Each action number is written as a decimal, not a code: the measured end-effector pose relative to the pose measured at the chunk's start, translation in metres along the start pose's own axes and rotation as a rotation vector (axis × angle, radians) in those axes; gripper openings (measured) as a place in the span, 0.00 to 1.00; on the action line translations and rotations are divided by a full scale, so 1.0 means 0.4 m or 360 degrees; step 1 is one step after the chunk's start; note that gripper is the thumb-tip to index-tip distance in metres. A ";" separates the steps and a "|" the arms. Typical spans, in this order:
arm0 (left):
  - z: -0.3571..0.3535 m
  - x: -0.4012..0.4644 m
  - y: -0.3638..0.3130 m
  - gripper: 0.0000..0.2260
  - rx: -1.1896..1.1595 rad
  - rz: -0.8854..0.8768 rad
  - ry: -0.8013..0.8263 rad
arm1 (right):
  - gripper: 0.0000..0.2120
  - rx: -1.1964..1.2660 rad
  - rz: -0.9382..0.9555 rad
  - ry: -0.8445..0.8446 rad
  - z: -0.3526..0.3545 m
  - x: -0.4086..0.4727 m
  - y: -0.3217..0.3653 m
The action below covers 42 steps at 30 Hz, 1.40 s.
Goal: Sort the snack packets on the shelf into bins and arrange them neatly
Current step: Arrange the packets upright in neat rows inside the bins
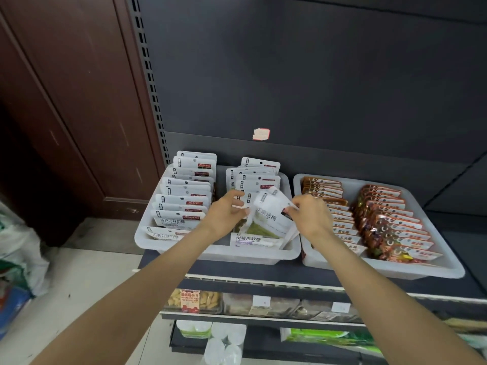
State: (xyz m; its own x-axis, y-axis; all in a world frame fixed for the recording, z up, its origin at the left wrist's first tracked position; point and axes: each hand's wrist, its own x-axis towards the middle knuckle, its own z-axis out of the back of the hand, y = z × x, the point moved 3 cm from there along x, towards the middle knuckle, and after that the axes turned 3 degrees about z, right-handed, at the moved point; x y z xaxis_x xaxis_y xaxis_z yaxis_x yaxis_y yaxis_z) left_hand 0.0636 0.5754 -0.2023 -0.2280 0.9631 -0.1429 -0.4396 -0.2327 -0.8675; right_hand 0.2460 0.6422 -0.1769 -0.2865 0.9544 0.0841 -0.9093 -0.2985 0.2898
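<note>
A white bin (218, 252) on the dark shelf holds two rows of white snack packets: a left row (184, 198) and a right row (259, 175). My right hand (312, 216) pinches a tilted white packet (274, 214) over the right row's front. My left hand (226, 214) is beside it with fingers curled at the packet's left edge; whether it grips is unclear. A flat white packet (250, 239) lies at the bin's front.
A second white bin (395, 270) to the right holds two rows of orange-brown packets (387, 222). Lower shelves carry boxed snacks (196, 300) and white cups (224, 343). Bags (15, 248) lie on the floor at left, beside a brown wooden wall.
</note>
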 end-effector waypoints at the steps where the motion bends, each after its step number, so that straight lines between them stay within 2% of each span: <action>1: -0.005 -0.004 -0.001 0.20 -0.0003 0.0003 0.0059 | 0.10 -0.0018 -0.0048 -0.0030 0.006 0.000 -0.009; 4: -0.026 -0.016 0.002 0.20 0.0022 0.0016 0.0396 | 0.12 -0.0022 -0.0114 -0.0028 0.019 -0.005 -0.028; 6: -0.027 -0.026 0.002 0.16 0.0123 -0.0041 0.0653 | 0.14 0.0038 -0.0052 0.0050 0.024 -0.007 -0.023; 7: -0.019 -0.029 0.001 0.12 0.0214 -0.0095 0.0702 | 0.12 0.0113 0.0017 0.0128 0.025 -0.009 -0.017; 9: 0.007 -0.028 -0.008 0.09 0.0445 -0.0239 0.0604 | 0.05 0.0262 0.0142 0.0274 0.016 -0.012 -0.009; 12: 0.033 -0.027 -0.029 0.09 0.0946 -0.0472 0.0254 | 0.10 0.0290 0.0186 0.0325 -0.003 -0.028 -0.002; 14: 0.031 -0.027 -0.036 0.09 0.1080 -0.0524 0.0074 | 0.10 0.0302 0.0220 0.0315 -0.009 -0.036 0.009; 17: 0.026 -0.016 -0.037 0.09 0.0904 -0.0460 -0.0111 | 0.16 0.0567 0.0275 0.0443 -0.008 -0.046 0.045; 19: 0.020 -0.008 -0.037 0.08 0.0775 -0.0437 -0.0144 | 0.15 0.0460 0.0314 0.0490 -0.011 -0.043 0.063; 22: 0.009 -0.016 -0.047 0.07 0.0665 -0.0474 -0.0277 | 0.07 0.0082 0.0285 0.0347 -0.016 -0.029 0.070; 25: 0.014 -0.028 -0.049 0.15 0.0746 -0.0482 -0.0590 | 0.06 0.0178 0.0060 0.0220 -0.007 -0.025 0.057; 26: 0.012 -0.029 -0.045 0.16 0.0683 -0.0453 -0.0542 | 0.09 0.0257 -0.0067 0.0181 -0.001 -0.023 0.048; 29: -0.027 -0.032 -0.028 0.25 0.0503 -0.0311 0.0085 | 0.12 0.0632 -0.0377 0.0163 -0.006 -0.014 0.028; 31: -0.056 -0.042 -0.026 0.32 0.0540 -0.0294 0.0356 | 0.12 0.1011 -0.0529 0.0195 -0.023 -0.017 0.036; 33: -0.065 -0.044 -0.031 0.34 0.0699 -0.0371 0.0340 | 0.11 0.1269 -0.0617 0.0233 -0.039 -0.021 0.050; 35: -0.066 -0.046 -0.039 0.31 0.0999 -0.0404 0.0223 | 0.08 0.1517 -0.0641 0.0293 -0.050 -0.029 0.063; 37: -0.060 -0.052 -0.043 0.22 0.1183 -0.0400 0.0077 | 0.04 0.1822 -0.0647 0.0429 -0.053 -0.038 0.074; 39: -0.042 -0.056 -0.041 0.13 0.1122 -0.0382 -0.0055 | 0.09 0.2037 -0.0622 0.0550 -0.055 -0.040 0.073; 41: -0.010 -0.056 -0.031 0.10 0.0936 -0.0324 -0.0141 | 0.12 0.1933 -0.0527 0.0546 -0.055 -0.032 0.060; 42: 0.011 -0.054 -0.024 0.09 0.0837 -0.0296 -0.0188 | 0.13 0.1676 -0.0433 0.0496 -0.056 -0.023 0.046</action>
State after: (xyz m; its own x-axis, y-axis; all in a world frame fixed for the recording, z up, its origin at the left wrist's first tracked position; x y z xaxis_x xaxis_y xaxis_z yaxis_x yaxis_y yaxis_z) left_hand 0.0688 0.5562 -0.1887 -0.1875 0.9798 0.0700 -0.8480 -0.1255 -0.5149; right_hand 0.2253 0.6280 -0.1936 -0.3146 0.8995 -0.3033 -0.2884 0.2139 0.9333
